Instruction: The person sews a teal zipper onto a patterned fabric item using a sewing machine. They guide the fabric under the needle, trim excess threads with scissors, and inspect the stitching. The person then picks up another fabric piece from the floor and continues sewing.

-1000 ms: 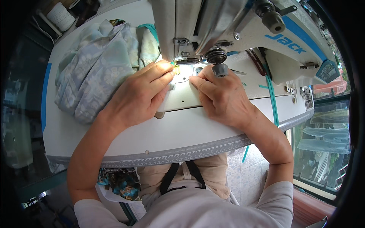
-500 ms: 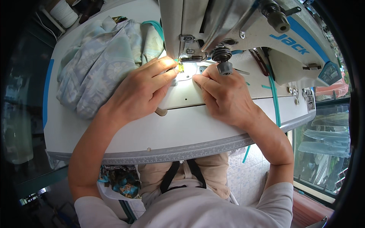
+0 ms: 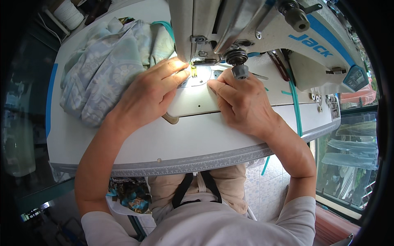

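Under the lit head of a white sewing machine, both my hands work close to the presser foot and the bright needle plate. My left hand is just left of the foot, its fingers drawn together and the thumb tip mostly hidden; whatever they grip is too small to make out. On the right side of the plate, my right hand is closed in a pinch, and its contents are also hidden. Pale floral fabric with a teal edging lies bunched beside my left hand.
Teal strips hang over the table's front edge at right. Nearby are a dark reddish long tool and small bobbins. A grey ruler edge runs along the front. A white thread cone stands at back left.
My left hand has shifted slightly left, a little away from the presser foot. My right hand stays in almost the same place, still pinched. The whole view has moved very slightly.
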A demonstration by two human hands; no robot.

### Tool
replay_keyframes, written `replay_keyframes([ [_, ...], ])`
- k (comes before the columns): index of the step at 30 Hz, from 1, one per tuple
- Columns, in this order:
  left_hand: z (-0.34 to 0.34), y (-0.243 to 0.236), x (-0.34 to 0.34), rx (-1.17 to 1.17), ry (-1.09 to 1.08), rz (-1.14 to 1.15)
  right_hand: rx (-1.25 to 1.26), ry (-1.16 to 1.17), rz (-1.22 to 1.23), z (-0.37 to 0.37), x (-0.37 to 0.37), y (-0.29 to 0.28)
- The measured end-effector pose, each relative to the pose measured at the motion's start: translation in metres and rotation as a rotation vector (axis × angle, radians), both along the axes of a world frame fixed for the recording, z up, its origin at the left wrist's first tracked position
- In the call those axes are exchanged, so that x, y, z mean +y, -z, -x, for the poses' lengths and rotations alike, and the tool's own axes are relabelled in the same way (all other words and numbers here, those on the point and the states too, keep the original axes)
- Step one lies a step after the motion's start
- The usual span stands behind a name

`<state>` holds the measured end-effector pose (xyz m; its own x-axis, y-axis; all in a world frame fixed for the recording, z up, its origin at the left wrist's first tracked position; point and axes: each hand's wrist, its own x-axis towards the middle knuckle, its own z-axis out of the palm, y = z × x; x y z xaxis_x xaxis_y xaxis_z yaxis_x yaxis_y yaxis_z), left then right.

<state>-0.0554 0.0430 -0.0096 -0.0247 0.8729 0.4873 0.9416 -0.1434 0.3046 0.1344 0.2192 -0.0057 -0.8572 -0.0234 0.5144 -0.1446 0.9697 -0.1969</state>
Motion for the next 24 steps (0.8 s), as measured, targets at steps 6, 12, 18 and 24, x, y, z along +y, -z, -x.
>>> replay_keyframes([
  [6, 0.003, 0.000, 0.003, -0.012, -0.050, 0.051, 0.048, 0.028, -0.009, -0.002, 0.002, -0.006],
  [12, 0.000, 0.001, 0.007, 0.011, -0.058, 0.041, 0.094, 0.223, -0.075, -0.038, 0.018, -0.038],
  [18, -0.007, 0.000, 0.009, -0.047, -0.072, 0.024, 0.060, 0.644, -0.102, -0.124, 0.060, -0.055],
  [24, -0.013, -0.002, 0.013, -0.089, -0.073, 0.014, -0.056, 0.742, -0.033, -0.153, 0.070, -0.043],
])
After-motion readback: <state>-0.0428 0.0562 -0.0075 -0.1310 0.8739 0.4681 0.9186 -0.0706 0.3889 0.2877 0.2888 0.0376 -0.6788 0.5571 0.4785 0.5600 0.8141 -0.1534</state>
